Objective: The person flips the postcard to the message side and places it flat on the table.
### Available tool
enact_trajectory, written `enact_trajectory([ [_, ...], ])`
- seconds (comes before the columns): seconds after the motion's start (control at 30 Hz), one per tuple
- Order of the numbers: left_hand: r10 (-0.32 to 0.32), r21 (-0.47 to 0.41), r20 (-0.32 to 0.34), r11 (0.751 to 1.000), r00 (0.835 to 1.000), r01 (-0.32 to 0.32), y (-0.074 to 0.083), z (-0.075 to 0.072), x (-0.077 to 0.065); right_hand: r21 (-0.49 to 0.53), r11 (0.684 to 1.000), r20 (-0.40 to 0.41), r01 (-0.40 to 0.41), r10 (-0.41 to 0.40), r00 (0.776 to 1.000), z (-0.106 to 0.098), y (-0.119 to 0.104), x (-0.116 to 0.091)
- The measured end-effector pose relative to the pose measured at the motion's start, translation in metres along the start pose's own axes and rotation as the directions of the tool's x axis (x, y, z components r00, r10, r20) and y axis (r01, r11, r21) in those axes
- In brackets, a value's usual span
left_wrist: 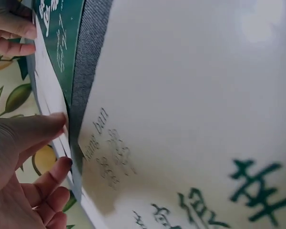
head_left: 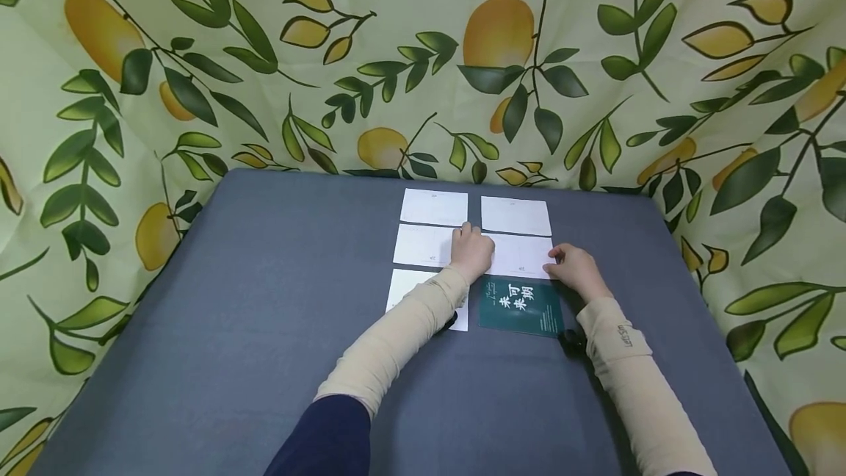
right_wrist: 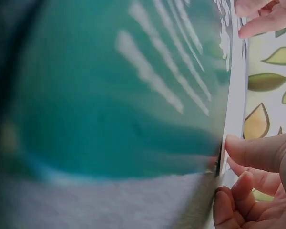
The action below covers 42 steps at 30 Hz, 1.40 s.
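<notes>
In the head view, both hands meet a white card (head_left: 515, 255) in the middle of the right column. My left hand (head_left: 472, 252) pinches its left side between thumb and fingers. The right side is pinched by my right hand (head_left: 576, 272), thumb and fingertips at the edge. In the left wrist view the card (left_wrist: 50, 93) appears as a thin slanted strip. The right wrist view also shows the card (right_wrist: 236, 102) edge-on, beside the right thumb. Just nearer than it lies a green card (head_left: 518, 305) with white Chinese characters, partly beneath the right wrist's line.
More white cards lie about: one at the far right (head_left: 515, 216), one at the far left (head_left: 434, 206), one at middle left (head_left: 423, 244) and one at near left (head_left: 406, 286), half covered by the left sleeve. A grey cloth (head_left: 264, 278) covers the table; a patterned curtain (head_left: 410, 28) hangs behind.
</notes>
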<state>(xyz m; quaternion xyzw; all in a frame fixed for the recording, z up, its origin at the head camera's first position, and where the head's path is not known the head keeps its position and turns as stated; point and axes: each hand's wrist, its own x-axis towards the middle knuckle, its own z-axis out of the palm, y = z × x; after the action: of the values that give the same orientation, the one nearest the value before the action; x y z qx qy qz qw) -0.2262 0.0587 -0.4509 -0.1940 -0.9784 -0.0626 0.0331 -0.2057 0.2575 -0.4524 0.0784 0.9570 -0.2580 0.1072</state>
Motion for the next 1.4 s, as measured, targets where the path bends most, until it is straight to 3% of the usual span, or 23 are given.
enact_trajectory([
  [0.23, -0.025, -0.084, 0.057, 0.996, 0.998, 0.03, -0.006, 0.003, -0.002, 0.049, 0.999, -0.056, 0.021, -0.018, 0.998, 0.004, 0.006, -0.007],
  [0.5, -0.007, -0.25, 0.015, 0.968, 1.0, 0.01, -0.014, -0.001, -0.016, 0.078, 0.993, -0.062, 0.088, -0.084, 0.995, -0.001, 0.002, -0.018],
  [0.63, -0.037, -0.355, -0.043, 0.935, 0.998, 0.019, -0.022, -0.011, -0.025, 0.087, 0.988, -0.095, 0.129, -0.12, 0.988, 0.0, -0.008, -0.028],
  [0.8, -0.101, -0.484, -0.07, 0.873, 0.992, 0.054, -0.038, -0.026, -0.046, 0.126, 0.977, -0.113, 0.173, -0.159, 0.981, 0.01, -0.018, -0.041],
  [0.93, -0.129, -0.507, -0.102, 0.86, 0.986, 0.06, -0.05, -0.032, -0.066, 0.18, 0.962, -0.127, 0.205, -0.184, 0.975, 0.022, -0.029, -0.051],
  [1.07, -0.156, -0.485, -0.123, 0.871, 0.98, 0.078, -0.06, -0.034, -0.082, 0.228, 0.949, -0.108, 0.217, -0.196, 0.975, 0.038, -0.044, -0.061],
  [1.23, -0.189, -0.495, -0.073, 0.859, 0.979, 0.129, -0.069, -0.035, -0.1, 0.277, 0.937, -0.057, 0.213, -0.206, 0.977, 0.057, -0.063, -0.073],
  [1.4, -0.252, -0.494, -0.023, 0.844, 0.968, 0.208, -0.078, -0.033, -0.118, 0.299, 0.933, -0.005, 0.199, -0.207, 0.978, 0.068, -0.076, -0.08],
])
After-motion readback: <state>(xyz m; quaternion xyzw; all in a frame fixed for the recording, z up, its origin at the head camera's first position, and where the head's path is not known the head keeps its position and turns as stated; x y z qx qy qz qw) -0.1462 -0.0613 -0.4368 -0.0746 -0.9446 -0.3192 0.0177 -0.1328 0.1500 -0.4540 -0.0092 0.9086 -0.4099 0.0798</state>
